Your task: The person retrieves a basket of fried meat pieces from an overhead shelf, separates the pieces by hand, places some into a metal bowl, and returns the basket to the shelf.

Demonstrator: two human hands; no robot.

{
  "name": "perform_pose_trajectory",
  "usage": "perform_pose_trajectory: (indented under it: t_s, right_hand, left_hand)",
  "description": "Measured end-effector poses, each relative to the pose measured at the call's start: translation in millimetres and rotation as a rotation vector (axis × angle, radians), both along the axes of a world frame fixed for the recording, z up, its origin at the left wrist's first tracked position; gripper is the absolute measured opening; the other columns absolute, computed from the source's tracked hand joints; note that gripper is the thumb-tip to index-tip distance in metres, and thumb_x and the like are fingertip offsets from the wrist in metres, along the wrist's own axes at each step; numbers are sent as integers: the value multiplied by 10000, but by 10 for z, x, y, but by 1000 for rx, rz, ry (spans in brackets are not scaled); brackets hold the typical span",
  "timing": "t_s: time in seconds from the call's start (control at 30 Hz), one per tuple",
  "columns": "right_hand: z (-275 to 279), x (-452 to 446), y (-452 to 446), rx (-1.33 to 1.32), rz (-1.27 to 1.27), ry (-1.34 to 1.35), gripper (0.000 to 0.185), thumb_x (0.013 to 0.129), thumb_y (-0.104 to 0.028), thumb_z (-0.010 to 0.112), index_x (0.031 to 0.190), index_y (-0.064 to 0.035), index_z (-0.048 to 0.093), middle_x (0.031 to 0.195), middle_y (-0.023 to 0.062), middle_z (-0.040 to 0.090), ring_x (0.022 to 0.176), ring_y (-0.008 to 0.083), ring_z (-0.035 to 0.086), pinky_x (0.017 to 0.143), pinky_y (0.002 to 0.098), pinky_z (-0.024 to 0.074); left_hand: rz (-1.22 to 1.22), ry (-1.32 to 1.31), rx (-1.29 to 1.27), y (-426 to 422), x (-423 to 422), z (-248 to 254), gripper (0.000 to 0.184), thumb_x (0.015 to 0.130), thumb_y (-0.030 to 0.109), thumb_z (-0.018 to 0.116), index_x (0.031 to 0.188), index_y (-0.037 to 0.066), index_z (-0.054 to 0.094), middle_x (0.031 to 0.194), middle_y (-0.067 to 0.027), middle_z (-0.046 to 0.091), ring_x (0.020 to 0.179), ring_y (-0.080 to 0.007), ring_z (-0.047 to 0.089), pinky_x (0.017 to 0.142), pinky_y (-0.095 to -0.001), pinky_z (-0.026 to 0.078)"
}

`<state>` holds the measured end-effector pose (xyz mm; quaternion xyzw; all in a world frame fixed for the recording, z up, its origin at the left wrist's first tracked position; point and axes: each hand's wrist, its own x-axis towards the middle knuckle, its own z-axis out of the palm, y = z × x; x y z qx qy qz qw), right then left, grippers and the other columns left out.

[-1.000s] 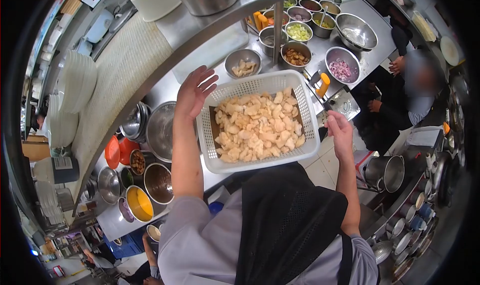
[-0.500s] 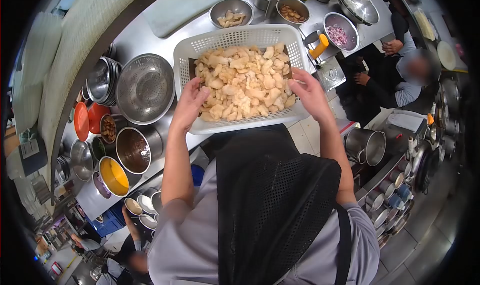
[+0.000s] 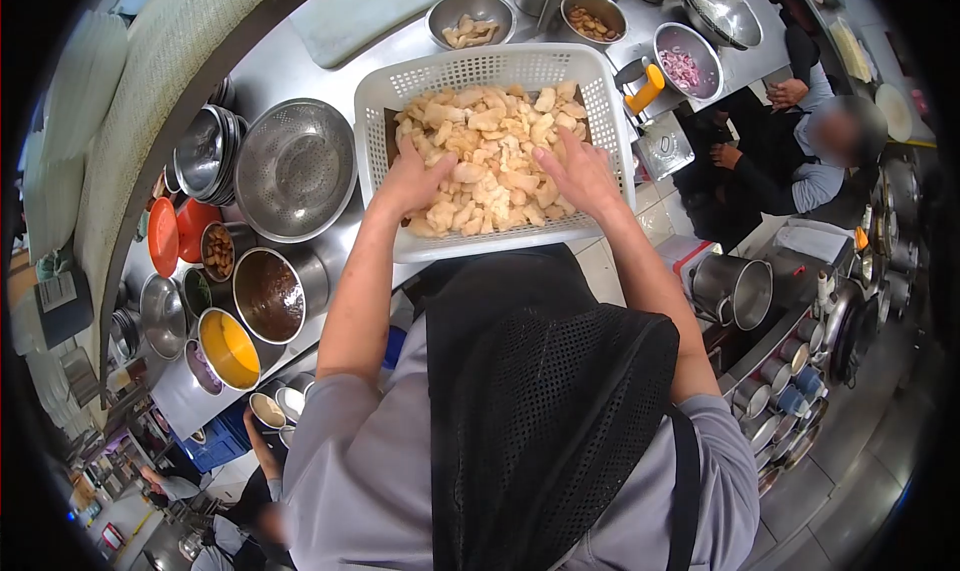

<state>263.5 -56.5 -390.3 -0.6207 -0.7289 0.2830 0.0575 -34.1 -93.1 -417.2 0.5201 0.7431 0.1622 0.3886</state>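
A white perforated plastic basket [image 3: 370, 101] stands on the steel counter in front of me, heaped with pale golden chunks [image 3: 490, 151] that look like battered meat. My left hand [image 3: 412, 179] is inside the basket at the left side of the heap, fingers and thumb apart, touching the chunks. At the heap's right side, my right hand [image 3: 583, 174] lies on the pieces with its fingers spread. Neither hand has closed round a piece. The tips of some fingers are hidden among the chunks.
Left of the basket are a large steel colander [image 3: 297, 171], a pot of dark sauce [image 3: 270, 296] and a pot of yellow liquid [image 3: 230, 349]. Behind stand a bowl of pale strips [image 3: 470, 31] and a bowl of chopped onion [image 3: 682, 68]. A co-worker [image 3: 810, 161] is at the right.
Both hands have moved inward from the basket's side edges onto the heap, closer to each other. The basket appears slightly farther right and higher in view.
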Motion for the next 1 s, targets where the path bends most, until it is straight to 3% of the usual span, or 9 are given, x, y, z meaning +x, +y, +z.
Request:
perform_pose_trajectory:
  t_s: [0.13,0.23,0.33,0.43,0.57,0.67,0.77,0.87,1.0]
  right_hand:
    - [-88,-70,137,-45,-95,82,840,996,-640,526,1530,-1,416,1276,349,638,1249,517,577,1085,534,438]
    - [-65,32,278,-164,-170,188,890,988,-674,508,1544,11,390,1341,359,603,1307,491,558,1117,508,425]
    - [39,47,352,-251,-178,177,937,981,-694,502,1567,21,348,1417,358,557,1358,458,537,1141,479,416]
    - [-4,5,386,-263,-200,185,969,968,-707,518,1579,23,337,1477,347,514,1388,437,520,1159,455,404]
    - [-196,28,426,-323,-253,369,1002,938,-733,559,1575,16,370,1528,315,480,1418,403,498,1178,439,382]
    - [-165,-14,447,-428,-312,638,937,928,-728,607,1556,-54,438,1513,234,507,1421,355,480,1157,434,396]
    - [-145,-46,559,-498,-270,652,896,939,-700,622,1546,-61,458,1520,185,516,1337,289,544,1040,364,466]
    - [-143,-116,692,-656,-322,712,955,920,-687,657,1593,-67,385,1567,198,462,1144,255,642,981,375,480]
    - [-197,-238,710,-687,-268,913,970,897,-672,700,1601,-94,368,1538,162,489,819,137,657,788,293,432]
  left_hand:
    - [168,-238,-165,172,-56,49,1029,941,592,671,1541,-96,198,1455,-349,483,1251,-433,610,1110,-434,461]
    - [329,-414,-161,95,42,226,925,951,584,673,1493,-29,242,1357,-261,522,1114,-370,635,1031,-459,501]
    - [429,-587,-178,121,-88,-59,821,957,575,676,1430,38,275,1319,-199,486,1094,-313,582,975,-518,493]
    - [537,-656,-160,126,-100,-192,656,1020,502,642,1363,25,349,1289,-171,554,1127,-246,633,914,-507,568]
    - [581,-740,-121,134,-70,-341,632,1049,490,598,1385,27,328,1314,-174,562,1154,-254,634,953,-537,551]
    - [489,-932,-158,168,-73,-289,743,980,630,609,1389,95,294,1381,-172,431,1204,-264,512,988,-473,448]
    - [424,-720,-206,214,4,-119,737,990,630,598,1386,76,317,1362,-172,450,1203,-257,536,988,-479,481]
    - [378,-822,-217,228,65,-95,725,1025,575,590,1429,29,337,1378,-159,542,1239,-236,598,978,-432,559]
    - [350,-1086,-162,295,162,-254,705,1011,583,610,1363,30,351,1349,-179,496,1242,-260,568,1001,-450,553]
